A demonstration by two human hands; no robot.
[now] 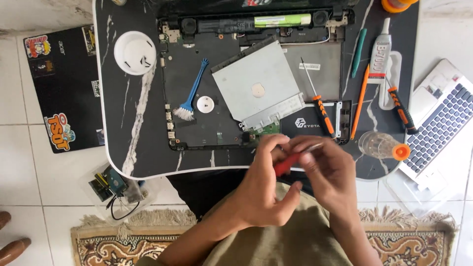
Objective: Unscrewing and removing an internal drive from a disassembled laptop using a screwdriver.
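Observation:
Both hands meet just below the front edge of the black marbled lap table (123,103). My left hand (266,182) and my right hand (327,172) together grip a small red-handled tool (287,164), its metal tip sticking out near the right fingers. Just above them lies an opened laptop base (207,88) with a loose silver optical drive (256,88) resting tilted on it, a blue brush (193,93) and a small white disc (205,104).
A white cup (135,52) holds screws at the table's left. Orange-black screwdrivers (318,98), an orange stick (360,101), a teal stick (358,45), a glue tube (380,56) and a clear bottle (382,146) lie right. A black stickered lid (61,83) and a keyboard panel (441,120) rest on the floor.

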